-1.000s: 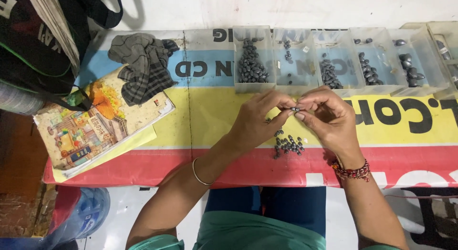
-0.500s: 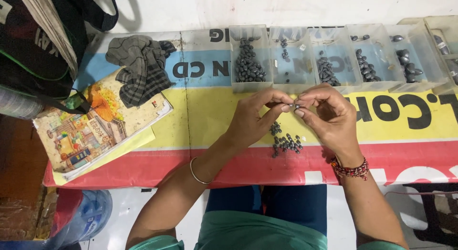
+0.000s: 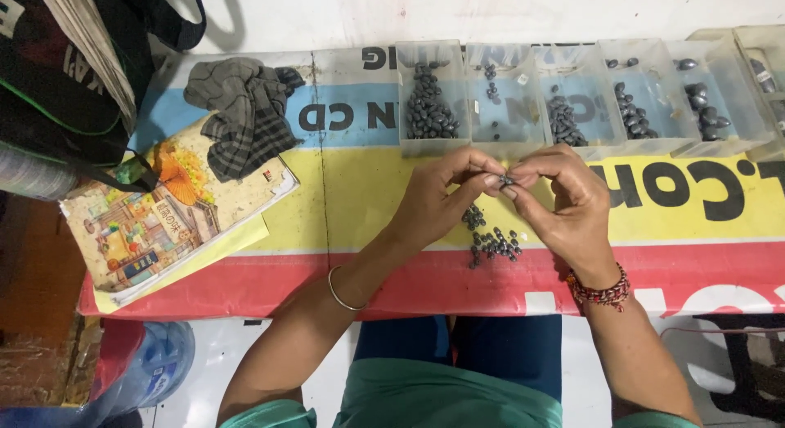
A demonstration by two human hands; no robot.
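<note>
Bright printed banner (image 3: 245, 277) in blue, yellow and red covers the table, white wall behind. L to R: 1 dark bag (image 3: 57, 76) at the far edge, 1 illustrated booklet (image 3: 163, 224) w/ 1 grey checked cloth (image 3: 241, 117) bunched at its top corner. Then a row of clear plastic bins (image 3: 431, 97), at least 6 in view, each w/ dark oval pieces, fullest on the L. Loose pile of dark pieces (image 3: 491, 242), approx. a dozen, lies on the banner just under the hands.

Left hand (image 3: 441, 199) and right hand (image 3: 564, 203) meet over the pile, fingertips of both pinched together on 1 small dark piece (image 3: 507, 181) held off the surface.

Step looks like checking or grading that piece by feel and sight. Next move prob. needs a clean one-hand pinch to carry it to the matching bin.
</note>
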